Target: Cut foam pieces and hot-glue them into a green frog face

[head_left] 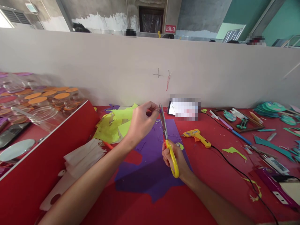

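Observation:
My right hand [174,156] grips a pair of scissors [172,156] with yellow handles, blades pointing up and away from me. Beside the blade tips, my left hand [144,120] has its thumb and forefinger pinched together; whatever is between them is too small to make out. Below both hands lies a purple sheet [150,170] with cut edges and thin purple scraps on it. A small yellow-green piece [180,146] with a dark spot shows just beyond my right hand. Yellow-green sheets [107,126] are heaped to the left of the purple sheet.
A yellow glue gun [198,137] with a black cord lies to the right. Behind it stands a phone [172,107]. A brown frame [252,125] holds small parts. At left, a red divider [58,150] separates clear jars [47,114]. A white partition [105,68] rises behind.

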`<state>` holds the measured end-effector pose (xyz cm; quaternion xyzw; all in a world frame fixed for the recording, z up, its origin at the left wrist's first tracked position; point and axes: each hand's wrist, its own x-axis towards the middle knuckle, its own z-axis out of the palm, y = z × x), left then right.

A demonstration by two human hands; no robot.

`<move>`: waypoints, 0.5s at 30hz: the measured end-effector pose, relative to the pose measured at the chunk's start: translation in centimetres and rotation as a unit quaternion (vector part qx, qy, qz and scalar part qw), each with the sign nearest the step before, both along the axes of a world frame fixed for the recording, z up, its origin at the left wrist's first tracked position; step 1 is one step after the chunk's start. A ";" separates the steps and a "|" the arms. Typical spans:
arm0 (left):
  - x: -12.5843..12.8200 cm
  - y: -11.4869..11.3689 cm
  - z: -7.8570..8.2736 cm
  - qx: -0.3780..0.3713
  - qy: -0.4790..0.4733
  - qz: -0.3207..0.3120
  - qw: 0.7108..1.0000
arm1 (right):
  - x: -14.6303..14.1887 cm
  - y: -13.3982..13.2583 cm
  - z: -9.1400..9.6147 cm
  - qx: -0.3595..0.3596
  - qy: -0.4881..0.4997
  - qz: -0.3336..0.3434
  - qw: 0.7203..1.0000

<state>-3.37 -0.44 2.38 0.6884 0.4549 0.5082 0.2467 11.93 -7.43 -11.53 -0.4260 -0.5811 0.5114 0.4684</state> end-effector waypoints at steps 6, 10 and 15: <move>0.0 0.0 0.0 0.001 0.000 -0.004 1.000 | -0.1 0.0 -0.1 -0.013 0.030 0.016 0.999; -0.1 0.0 0.0 0.003 0.002 -0.003 1.000 | -0.2 0.0 0.4 -0.034 0.027 0.006 0.999; -0.1 0.0 0.0 0.006 0.003 -0.005 1.000 | -0.3 0.0 0.5 -0.044 0.028 0.001 0.999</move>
